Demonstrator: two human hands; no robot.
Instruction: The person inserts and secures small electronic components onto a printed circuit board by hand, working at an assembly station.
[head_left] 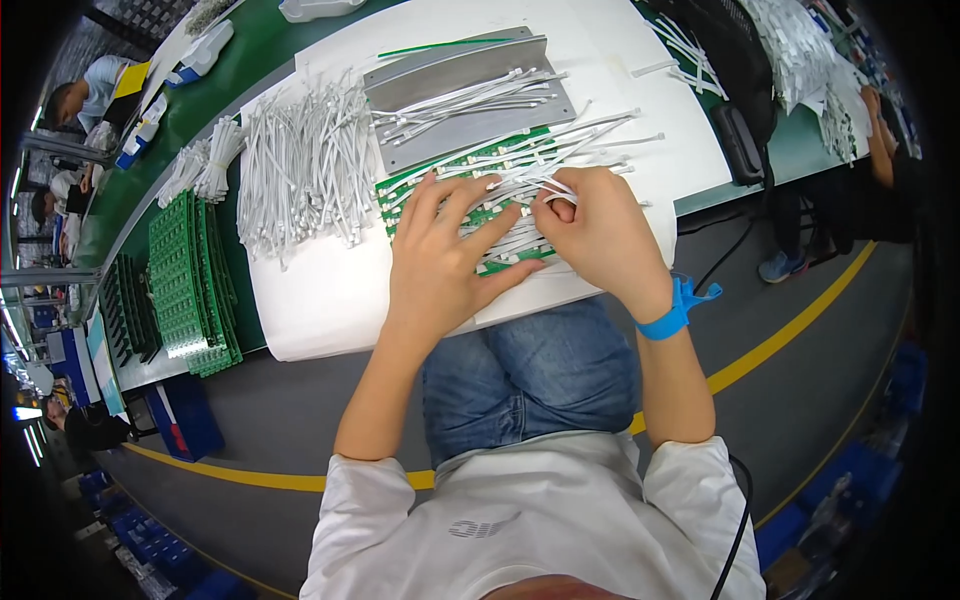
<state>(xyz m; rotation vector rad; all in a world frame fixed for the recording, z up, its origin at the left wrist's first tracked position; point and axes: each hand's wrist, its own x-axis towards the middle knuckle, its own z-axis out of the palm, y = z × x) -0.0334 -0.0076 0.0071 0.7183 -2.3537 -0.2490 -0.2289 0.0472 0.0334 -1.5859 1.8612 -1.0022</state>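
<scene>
A green circuit board panel (pixel 388 200) lies on the white-covered table, crossed by many thin white cables (pixel 518 240) with small ends. My left hand (pixel 438 250) rests over the panel with its fingers spread, the fingertips touching the board and cables. Over the panel's right part, my right hand (pixel 612 232) is closed in a pinch on a white cable (pixel 550 188); its fingers partly hide the cable's end. A blue wrist strap (pixel 672 312) circles my right wrist. Several cables stick out beyond the panel to the upper right.
Behind the panel stands a grey metal plate (pixel 405 92) with loose white cables on it. A large heap of white cables (pixel 308 165) lies to the left, beside bundled ones (pixel 215 165) and stacked green boards (pixel 185 280). A black bag (pixel 725 50) hangs at the right. Other people sit nearby.
</scene>
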